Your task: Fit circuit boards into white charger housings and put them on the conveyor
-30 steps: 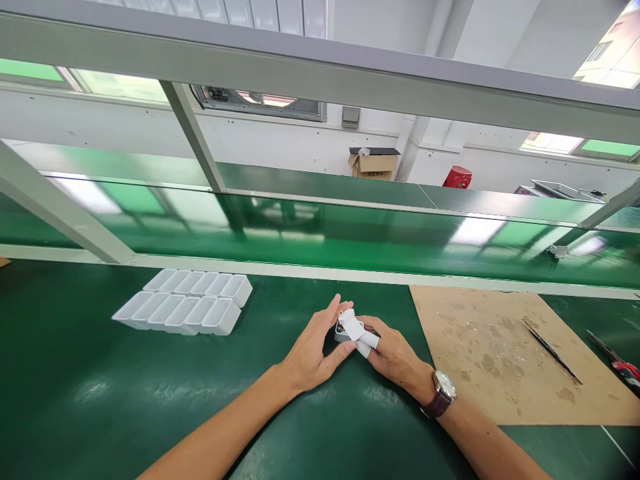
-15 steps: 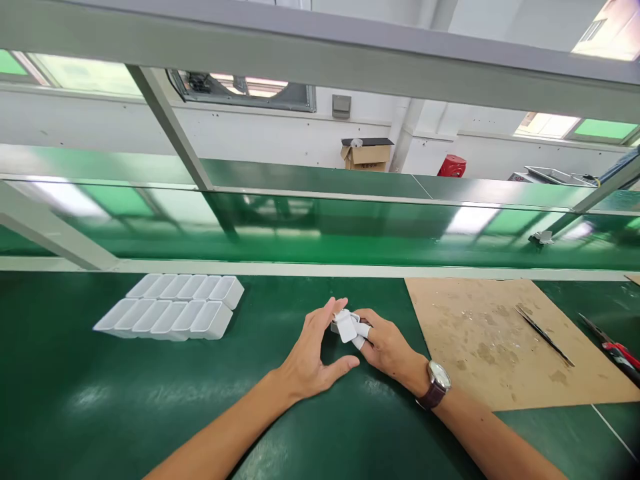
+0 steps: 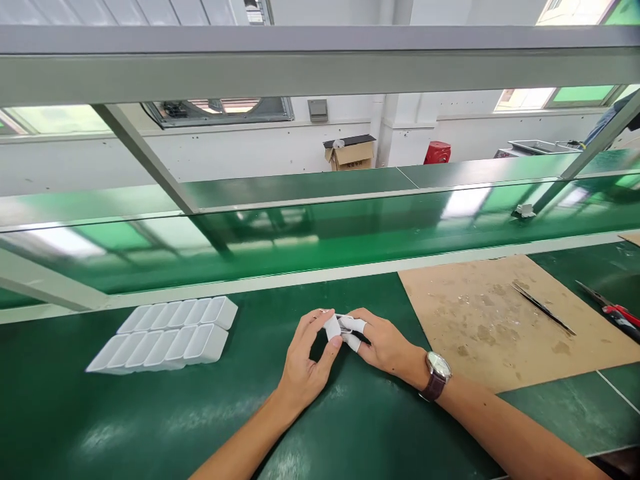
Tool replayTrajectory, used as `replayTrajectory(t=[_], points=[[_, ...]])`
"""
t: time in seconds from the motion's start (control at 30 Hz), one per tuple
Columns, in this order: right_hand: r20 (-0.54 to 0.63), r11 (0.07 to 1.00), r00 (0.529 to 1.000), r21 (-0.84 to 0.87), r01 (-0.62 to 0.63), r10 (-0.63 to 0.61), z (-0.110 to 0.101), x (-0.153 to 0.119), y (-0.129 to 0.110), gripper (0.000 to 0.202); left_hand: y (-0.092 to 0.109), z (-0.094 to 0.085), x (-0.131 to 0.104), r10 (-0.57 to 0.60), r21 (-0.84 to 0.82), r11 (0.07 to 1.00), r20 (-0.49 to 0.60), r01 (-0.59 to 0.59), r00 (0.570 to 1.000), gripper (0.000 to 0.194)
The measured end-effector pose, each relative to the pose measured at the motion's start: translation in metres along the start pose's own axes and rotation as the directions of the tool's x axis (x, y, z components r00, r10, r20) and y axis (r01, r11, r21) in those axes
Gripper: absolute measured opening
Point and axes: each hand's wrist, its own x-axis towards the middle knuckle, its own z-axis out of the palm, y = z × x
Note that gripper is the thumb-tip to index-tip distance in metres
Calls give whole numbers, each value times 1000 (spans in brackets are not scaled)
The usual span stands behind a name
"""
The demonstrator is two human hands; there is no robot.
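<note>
Green bench (image 3: 360, 427), smooth and faintly glossy, spreads across the near side; over its middle, the left hand (image 3: 304, 363) and the right hand (image 3: 387, 343) meet around a small white part (image 3: 333, 327); whether it touches the surface I cannot tell; the left fingers are drawn nearly together, thumb and forefinger on its flat left side; the right fingers, two in white covers (image 3: 354, 325), are nearly closed on its right side; the part is probably light and stiff, likely plastic, somewhat slick and perhaps fragile at thin edges; a gentle pinch at its rims from both sides looks safest. Farther left sit two rows of white trays (image 3: 207, 350), well apart from the left hand, leaving room to shift that way; to the right, a stained brown board (image 3: 450, 347) has its left edge near the right hand and carries tweezers (image 3: 543, 307); red-handled pliers (image 3: 611, 309) lie past its right edge; a pale rail (image 3: 300, 277) bounds the far reach; beyond a green ledge (image 3: 300, 181), a cardboard box (image 3: 353, 157) shows against the white wall (image 3: 240, 150).
</note>
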Motion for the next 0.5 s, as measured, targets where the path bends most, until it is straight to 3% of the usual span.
replayTrajectory(t=[0.13, 0.3, 0.5], points=[[36, 997, 997, 10, -70, 70, 1, -1, 0, 29, -3, 0, -4, -74, -15, 997, -23, 73, 997, 36], [43, 989, 991, -75, -127, 131, 3, -4, 1, 52, -6, 1, -6, -229, -191, 956, -3, 224, 974, 40], [107, 992, 991, -107, -70, 82, 2, -2, 0, 31, -5, 0, -6, -256, -273, 930, -3, 246, 967, 45]])
